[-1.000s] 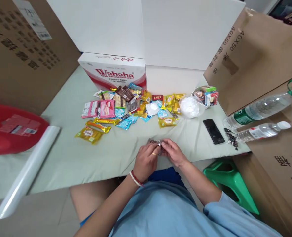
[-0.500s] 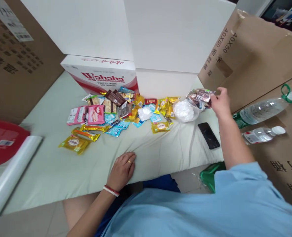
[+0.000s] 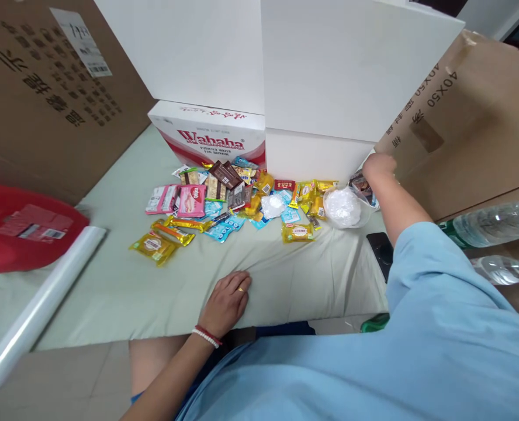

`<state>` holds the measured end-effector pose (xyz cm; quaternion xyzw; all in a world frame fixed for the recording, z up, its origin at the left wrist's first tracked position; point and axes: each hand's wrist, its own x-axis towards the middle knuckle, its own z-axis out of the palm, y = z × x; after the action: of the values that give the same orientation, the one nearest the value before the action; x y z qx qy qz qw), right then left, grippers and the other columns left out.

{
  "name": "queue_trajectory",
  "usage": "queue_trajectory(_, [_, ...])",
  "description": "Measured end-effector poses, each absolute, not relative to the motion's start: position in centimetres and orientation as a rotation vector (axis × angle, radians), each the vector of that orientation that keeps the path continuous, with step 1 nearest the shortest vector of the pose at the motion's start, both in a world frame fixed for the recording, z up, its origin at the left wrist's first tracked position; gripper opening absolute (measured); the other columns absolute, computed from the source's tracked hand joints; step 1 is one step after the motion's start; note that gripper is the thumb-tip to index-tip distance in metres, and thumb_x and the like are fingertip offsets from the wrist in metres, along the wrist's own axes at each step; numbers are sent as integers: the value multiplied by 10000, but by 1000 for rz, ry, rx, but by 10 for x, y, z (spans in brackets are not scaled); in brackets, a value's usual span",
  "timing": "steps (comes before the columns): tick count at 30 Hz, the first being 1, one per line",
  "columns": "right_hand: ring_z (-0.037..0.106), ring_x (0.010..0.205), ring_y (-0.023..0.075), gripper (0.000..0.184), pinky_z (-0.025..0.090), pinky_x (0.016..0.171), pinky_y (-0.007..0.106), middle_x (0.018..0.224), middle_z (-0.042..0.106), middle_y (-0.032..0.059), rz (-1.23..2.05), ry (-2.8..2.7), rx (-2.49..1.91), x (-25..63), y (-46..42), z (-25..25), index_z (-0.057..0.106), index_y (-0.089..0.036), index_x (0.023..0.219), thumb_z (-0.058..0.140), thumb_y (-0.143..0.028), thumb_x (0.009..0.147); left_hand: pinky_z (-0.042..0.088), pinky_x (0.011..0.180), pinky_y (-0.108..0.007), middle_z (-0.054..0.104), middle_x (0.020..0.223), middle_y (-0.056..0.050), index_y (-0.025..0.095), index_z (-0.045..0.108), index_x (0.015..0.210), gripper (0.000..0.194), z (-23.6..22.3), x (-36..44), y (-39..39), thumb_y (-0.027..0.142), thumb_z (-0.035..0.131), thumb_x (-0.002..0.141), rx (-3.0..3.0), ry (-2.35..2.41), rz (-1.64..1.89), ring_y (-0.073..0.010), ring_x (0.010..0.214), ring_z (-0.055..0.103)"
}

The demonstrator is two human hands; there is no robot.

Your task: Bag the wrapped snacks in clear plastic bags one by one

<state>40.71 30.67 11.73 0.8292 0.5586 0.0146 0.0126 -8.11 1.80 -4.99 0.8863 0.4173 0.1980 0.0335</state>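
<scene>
My left hand (image 3: 227,299) lies on the cloth near the table's front edge, fingers resting loosely on it, holding nothing. Out at the back right, my right hand (image 3: 379,168) is closed at the upper corner of a dark printed snack bag (image 3: 362,185); its fingertips are hidden. Just left of that bag stands a clear plastic bowl (image 3: 366,215) containing something white. Wrapped snacks spread leftward from there: a yellow packet (image 3: 298,233), a pink wafer packet (image 3: 192,200), brown chocolate-coloured packets (image 3: 225,175) and light-blue sachets (image 3: 225,227).
A white Wahaba-type carton (image 3: 211,137) and white panels stand behind the snacks. Brown cardboard (image 3: 474,111) walls the right side. A black phone (image 3: 380,250) lies near my right arm, beside two plastic bottles (image 3: 500,225). At left are a red object (image 3: 5,234) and a white roll (image 3: 44,304).
My right hand has reached farther back, toward the corner by the cardboard, and now covers more of the snack bag. The view has shifted; my left hand stays resting on the cloth.
</scene>
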Motion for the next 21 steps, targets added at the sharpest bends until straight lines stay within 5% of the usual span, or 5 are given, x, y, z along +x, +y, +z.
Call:
queue_trajectory(3, [528, 1284, 358, 384, 439, 950, 463, 1424, 429, 402, 161, 1640, 2632, 405, 301, 108, 614, 105, 1270, 390, -16, 983, 492, 997, -434, 690, 1240, -122, 165, 644, 1227, 306, -51, -81, 18, 124, 509, 956, 2715, 1290, 617, -270, 1191, 593])
queue_trajectory(10, [655, 1086, 295, 373, 447, 852, 377, 1250, 586, 265, 276, 1672, 2610, 401, 282, 97, 661, -14, 1268, 404, -87, 1008, 499, 999, -437, 693, 1238, -121, 172, 652, 1227, 308, -49, -81, 17, 130, 495, 965, 2696, 1294, 597, -266, 1195, 598])
queue_trajectory(15, [640, 1007, 262, 418, 418, 813, 372, 1338, 520, 253, 511, 1834, 2610, 401, 256, 113, 606, -75, 1336, 410, -332, 1070, 494, 993, -439, 691, 1241, -117, 177, 643, 1231, 311, -49, -80, 17, 124, 499, 961, 2703, 1308, 604, -272, 1192, 597])
queue_trajectory(21, [565, 1006, 261, 374, 367, 730, 333, 1410, 540, 147, 528, 2219, 2238, 423, 190, 104, 637, -241, 1350, 481, -249, 1010, 483, 993, -428, 688, 1241, -123, 156, 635, 1224, 299, -47, -81, 17, 119, 509, 956, 2755, 1307, 566, -276, 1182, 598])
